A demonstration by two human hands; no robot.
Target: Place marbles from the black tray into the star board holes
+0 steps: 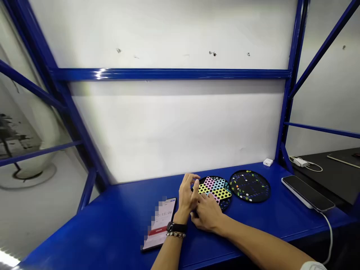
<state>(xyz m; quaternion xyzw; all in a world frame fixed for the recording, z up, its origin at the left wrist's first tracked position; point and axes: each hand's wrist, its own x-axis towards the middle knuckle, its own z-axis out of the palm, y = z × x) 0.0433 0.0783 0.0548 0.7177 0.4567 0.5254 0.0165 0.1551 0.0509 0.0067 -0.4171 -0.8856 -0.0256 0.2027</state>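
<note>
Blue tabletop (pixel 112 225), two black trays (pixel 253 183), lit phone (pixel 165 213), white box (pixel 297 194), small case (pixel 268 162)

- L hand (pixel 188 193): at L edge of star board (pixel 215 186), fingers bent; grip unclear
- R hand (pixel 208 214): over board's near edge, fingertips hidden
- Board: multicolor w/ black holes, atop round black tray (pixel 226 204)
- 2nd tray (pixel 254 187): just R of 1st, w/ white, green & orange bits
- Watch (pixel 178 227) + bracelet (pixel 176 234) on L wrist
- Timer phone (pixel 162 225): L of hands, partly pixelated
- Dark phone (pixel 308 192): far R, on white block w/ cable (pixel 330 232)
- Small white case (pixel 268 162): back R of blue tbl (pixel 120 213)
</note>
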